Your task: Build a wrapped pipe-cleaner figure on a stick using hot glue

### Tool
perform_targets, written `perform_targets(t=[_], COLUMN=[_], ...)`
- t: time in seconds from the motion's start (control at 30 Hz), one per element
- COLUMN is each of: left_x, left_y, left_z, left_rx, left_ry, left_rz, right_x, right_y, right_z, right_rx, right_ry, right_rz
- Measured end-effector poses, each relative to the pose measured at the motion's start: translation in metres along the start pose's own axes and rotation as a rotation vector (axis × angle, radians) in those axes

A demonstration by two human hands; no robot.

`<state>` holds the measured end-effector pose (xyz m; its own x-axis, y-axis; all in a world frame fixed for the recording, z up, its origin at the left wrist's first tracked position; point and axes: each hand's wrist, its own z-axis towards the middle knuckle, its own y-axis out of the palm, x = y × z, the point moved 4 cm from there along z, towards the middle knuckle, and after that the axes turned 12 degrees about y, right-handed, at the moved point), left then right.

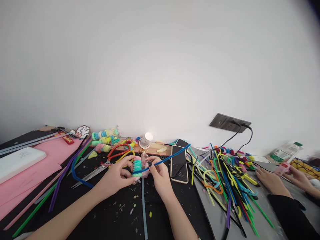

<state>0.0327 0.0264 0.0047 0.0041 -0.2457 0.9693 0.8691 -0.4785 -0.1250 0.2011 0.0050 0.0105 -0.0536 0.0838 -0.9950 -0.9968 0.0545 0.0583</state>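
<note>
My left hand (115, 177) is closed around a teal-and-green fuzzy coil (137, 165), held just above the black table. A blue pipe cleaner (176, 154) crosses the coil's lower end and sticks out to the upper right. My right hand (160, 178) pinches that blue pipe cleaner between thumb and finger, close to the coil. Something pale pink (145, 160) shows between my hands, partly hidden by the fingers. Below them a grey-blue pipe cleaner (144, 210) hangs or lies straight toward me; I cannot tell which.
Red-handled scissors (119, 150) lie behind my left hand, near more fuzzy coils (103, 134). A paper cup (146, 140) stands by the wall. A phone (179, 163) and many loose pipe cleaners (225, 176) lie right. Another person's hands (273, 181) work at far right, near a bottle (285, 152).
</note>
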Motion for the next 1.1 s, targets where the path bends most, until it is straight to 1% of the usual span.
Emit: perform_targets(t=[0.1,0.23,0.37,0.47,0.6,0.87,0.97,1.1], left_x=[-0.002,-0.003,0.001,0.005,0.007,-0.003,-0.005,-0.001], left_y=[-0.001,0.000,0.001,0.001,-0.001,-0.008,-0.010,-0.008], left_z=[0.000,0.001,0.003,0.004,0.004,0.003,0.004,0.003], left_rx=[0.035,0.049,0.059,0.057,0.073,0.164,0.175,0.152], left_ry=[0.003,-0.006,0.006,0.018,0.029,0.057,0.074,0.080], left_rz=[-0.067,-0.207,-0.309,-0.343,-0.318,-0.079,-0.071,-0.115], right_x=[-0.003,-0.006,-0.007,-0.007,-0.010,-0.013,-0.011,-0.012], right_y=[-0.002,-0.003,-0.003,-0.002,0.000,0.005,0.004,0.001], right_z=[0.000,-0.001,-0.001,-0.001,-0.004,-0.008,-0.007,-0.006], right_rx=[0.034,0.067,0.068,0.068,0.063,0.002,0.009,0.032], right_ry=[-0.040,-0.071,-0.076,-0.075,-0.102,-0.110,-0.112,-0.106], right_rz=[-0.046,-0.107,-0.159,-0.163,-0.119,-0.131,-0.154,-0.161])
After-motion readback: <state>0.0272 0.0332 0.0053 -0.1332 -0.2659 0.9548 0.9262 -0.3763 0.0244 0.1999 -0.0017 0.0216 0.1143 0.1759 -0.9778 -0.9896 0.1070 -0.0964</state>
